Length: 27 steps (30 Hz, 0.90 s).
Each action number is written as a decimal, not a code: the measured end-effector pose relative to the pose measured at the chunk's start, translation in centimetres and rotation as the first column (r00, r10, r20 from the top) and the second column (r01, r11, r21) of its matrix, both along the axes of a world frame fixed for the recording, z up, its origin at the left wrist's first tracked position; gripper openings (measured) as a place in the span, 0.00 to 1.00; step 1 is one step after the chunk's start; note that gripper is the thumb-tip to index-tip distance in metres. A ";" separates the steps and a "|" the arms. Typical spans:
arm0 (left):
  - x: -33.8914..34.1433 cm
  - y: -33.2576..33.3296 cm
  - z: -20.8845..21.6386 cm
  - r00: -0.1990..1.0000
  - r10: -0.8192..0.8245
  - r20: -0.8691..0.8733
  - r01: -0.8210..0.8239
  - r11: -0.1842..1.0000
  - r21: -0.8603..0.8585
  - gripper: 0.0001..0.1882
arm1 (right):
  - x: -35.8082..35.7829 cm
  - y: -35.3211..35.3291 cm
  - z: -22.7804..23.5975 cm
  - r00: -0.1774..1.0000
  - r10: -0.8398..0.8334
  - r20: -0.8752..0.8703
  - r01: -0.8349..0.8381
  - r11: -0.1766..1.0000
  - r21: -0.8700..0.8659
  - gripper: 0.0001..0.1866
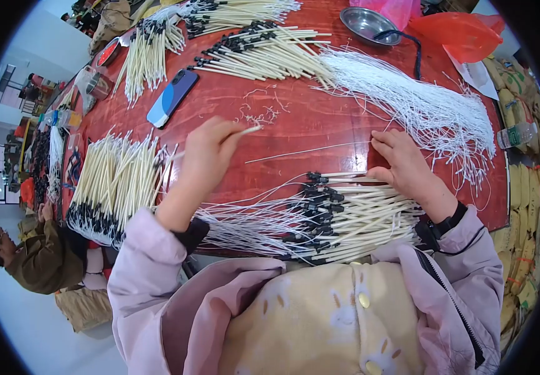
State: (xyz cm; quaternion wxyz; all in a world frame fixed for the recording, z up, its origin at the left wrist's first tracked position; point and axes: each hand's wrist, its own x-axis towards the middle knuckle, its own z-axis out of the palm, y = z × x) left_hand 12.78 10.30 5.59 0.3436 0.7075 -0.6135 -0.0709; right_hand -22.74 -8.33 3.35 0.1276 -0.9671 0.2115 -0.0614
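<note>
At the far left of the red table (pixel 320 119) a heap of cream tubes with black ends (pixel 110 187) lies fanned out, well apart from a blue phone (pixel 171 97) further up the table. The left hand (pixel 204 156) has its fingers closed together on a single cream tube (pixel 235 134), held slantwise above the tabletop; a steady pinch near the middle seems best for keeping the tube from swinging. Just right of it a loose white wire (pixel 307 151) lies flat on the bare wood. Nearest the body sits a bundle of tubes with wires already through them (pixel 338 215), black ends toward the left. The right hand (pixel 404 165) rests on that bundle's upper edge, fingers curled down; whether it pinches a wire I cannot tell. Beyond it spreads a mass of white wires (pixel 420 106). Drawing one wire at a time should avoid tangling
</note>
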 end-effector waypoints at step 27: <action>0.1 6.2 -3.9 0.998 0.063 0.021 -0.065 0.991 0.113 0.08 | 1.2 1.5 1.8 0.993 -0.013 -0.114 0.008 0.999 -0.043 0.42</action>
